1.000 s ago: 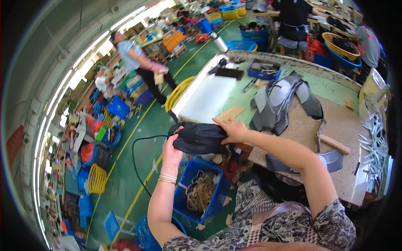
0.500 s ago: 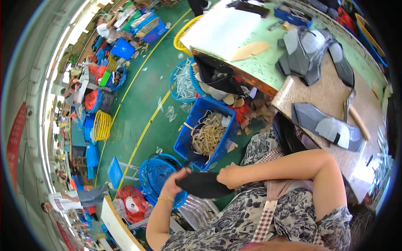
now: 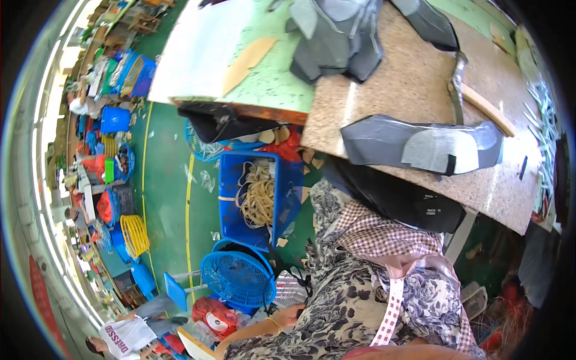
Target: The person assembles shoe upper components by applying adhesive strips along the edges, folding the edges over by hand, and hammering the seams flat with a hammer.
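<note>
Low at my left side, my left hand [image 3: 291,314] is curled against the patterned dress. Its fingers are partly hidden, and a dark bit shows at them that I cannot make out. Just above it, black straps [image 3: 289,271] hang beside the blue round baskets [image 3: 237,276]. My right hand is out of sight. On the speckled tabletop [image 3: 396,72] lies a grey shoe-upper piece [image 3: 384,144] with a pale patch, near a hammer [image 3: 486,109] with a wooden handle. More grey upper pieces [image 3: 336,42] are heaped farther back.
Under the table edge, a black item [image 3: 390,195] with small white marks lies over my lap. A blue bin [image 3: 231,207] of tan strips [image 3: 258,195] stands on the floor. Left of it are a blue stool [image 3: 175,292] and a red bag [image 3: 215,315]. Other people work along the far left.
The black piece held between both hands is no longer seen there. My left hand has dropped lower, and my right arm has left the view. The view has turned toward the table.
</note>
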Motion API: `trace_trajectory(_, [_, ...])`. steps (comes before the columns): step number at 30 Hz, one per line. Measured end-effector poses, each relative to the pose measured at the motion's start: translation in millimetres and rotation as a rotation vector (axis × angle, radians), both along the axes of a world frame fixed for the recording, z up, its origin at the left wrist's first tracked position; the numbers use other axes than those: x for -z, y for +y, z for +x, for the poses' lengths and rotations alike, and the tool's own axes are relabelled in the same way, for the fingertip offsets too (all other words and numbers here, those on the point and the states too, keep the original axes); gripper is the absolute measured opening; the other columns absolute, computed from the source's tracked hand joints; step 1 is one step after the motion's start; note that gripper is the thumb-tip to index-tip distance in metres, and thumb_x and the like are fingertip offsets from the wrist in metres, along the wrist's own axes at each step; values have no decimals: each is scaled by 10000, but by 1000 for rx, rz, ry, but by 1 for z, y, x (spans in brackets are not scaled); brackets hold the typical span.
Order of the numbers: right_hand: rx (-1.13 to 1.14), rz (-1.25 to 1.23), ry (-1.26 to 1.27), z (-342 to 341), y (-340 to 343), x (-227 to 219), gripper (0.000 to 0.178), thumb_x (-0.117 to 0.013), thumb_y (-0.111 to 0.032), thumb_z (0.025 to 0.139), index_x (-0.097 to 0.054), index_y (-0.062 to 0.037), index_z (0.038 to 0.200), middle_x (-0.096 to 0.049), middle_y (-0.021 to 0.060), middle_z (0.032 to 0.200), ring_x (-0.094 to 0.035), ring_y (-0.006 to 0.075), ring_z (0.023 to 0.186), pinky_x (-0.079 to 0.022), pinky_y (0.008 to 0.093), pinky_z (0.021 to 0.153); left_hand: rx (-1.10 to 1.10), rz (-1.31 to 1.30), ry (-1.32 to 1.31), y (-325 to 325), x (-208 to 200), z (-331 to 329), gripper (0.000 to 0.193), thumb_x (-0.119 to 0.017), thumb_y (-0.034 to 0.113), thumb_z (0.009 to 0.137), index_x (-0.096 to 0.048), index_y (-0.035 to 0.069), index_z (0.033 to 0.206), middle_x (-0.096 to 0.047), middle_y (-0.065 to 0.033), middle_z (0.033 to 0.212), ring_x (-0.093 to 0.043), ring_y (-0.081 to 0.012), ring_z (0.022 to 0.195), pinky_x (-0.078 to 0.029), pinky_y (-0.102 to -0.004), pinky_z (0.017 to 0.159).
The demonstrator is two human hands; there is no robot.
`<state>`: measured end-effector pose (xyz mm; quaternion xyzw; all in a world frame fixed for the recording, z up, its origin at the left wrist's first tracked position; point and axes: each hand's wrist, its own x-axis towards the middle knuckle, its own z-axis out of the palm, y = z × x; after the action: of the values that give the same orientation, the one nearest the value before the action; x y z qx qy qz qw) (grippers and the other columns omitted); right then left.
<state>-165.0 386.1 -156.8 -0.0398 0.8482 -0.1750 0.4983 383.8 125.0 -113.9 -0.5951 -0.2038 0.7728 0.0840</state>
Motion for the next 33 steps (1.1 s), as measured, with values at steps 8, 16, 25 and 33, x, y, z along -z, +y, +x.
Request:
trace_trajectory(8, [267, 184, -175, 83, 22, -64, 194, -580, -174, 939, -625, 13, 963, -620, 28, 790, -531, 88, 677, -433, 226, 623, 160, -172, -196, -26, -40, -42, 226, -607, 191, 944, -602, 63, 1130, -669, -30, 958, -642, -137, 804, -540, -279, 662])
trace_trajectory(16, [349, 38, -154, 94, -37, -98, 205, -585, -178, 938, -628, 18, 979, -629, 33, 802, -533, 87, 680, -434, 224, 622, 176, -265, -250, -42, -48, -59, 204, -614, 188, 940, -605, 63, 1101, -667, -31, 924, -637, -136, 770, -532, -277, 639])
trace_trajectory(25, [353, -411, -225, 55, -161, -124, 219, -590, -182, 936, -631, 24, 996, -638, 39, 815, -536, 85, 683, -434, 223, 620, 81, -369, -291, -41, -49, -81, 180, -621, 183, 936, -609, 64, 1070, -666, -31, 886, -630, -136, 732, -522, -274, 612])
trace_trajectory(33, [370, -779, -505, 23, -231, -130, 232, -594, -186, 935, -634, 29, 1012, -646, 44, 827, -538, 83, 685, -435, 221, 619, 437, -585, -493, -111, -96, -133, 104, -635, 155, 924, -590, 71, 965, -613, -12, 708, -574, -113, 603, -456, -243, 525])
